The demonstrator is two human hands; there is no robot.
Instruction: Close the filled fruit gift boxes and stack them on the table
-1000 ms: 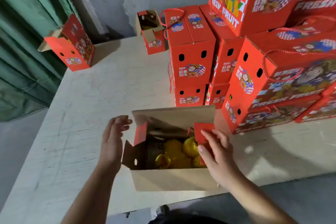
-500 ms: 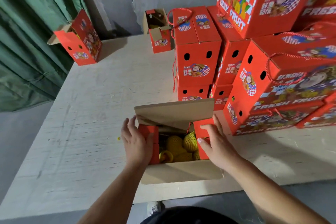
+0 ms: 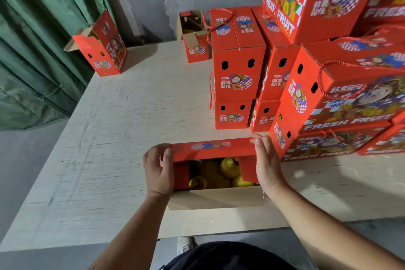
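Hands flank the open box (image 3: pixel 215 198) at lower centre: my left hand (image 3: pixel 158 171) grips the far flap (image 3: pixel 211 149), right hand (image 3: pixel 266 165) flat-fingered steadying it, to fold it over the fruit (image 3: pixel 229 167).

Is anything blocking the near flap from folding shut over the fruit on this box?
Nothing visible does. The near flap hangs outward; the far flap is already folded over the yellow fruit, both hands at the box ends.

Left hand (image 3: pixel 158 171) curled, right hand (image 3: pixel 266 164) flat, forearms extended
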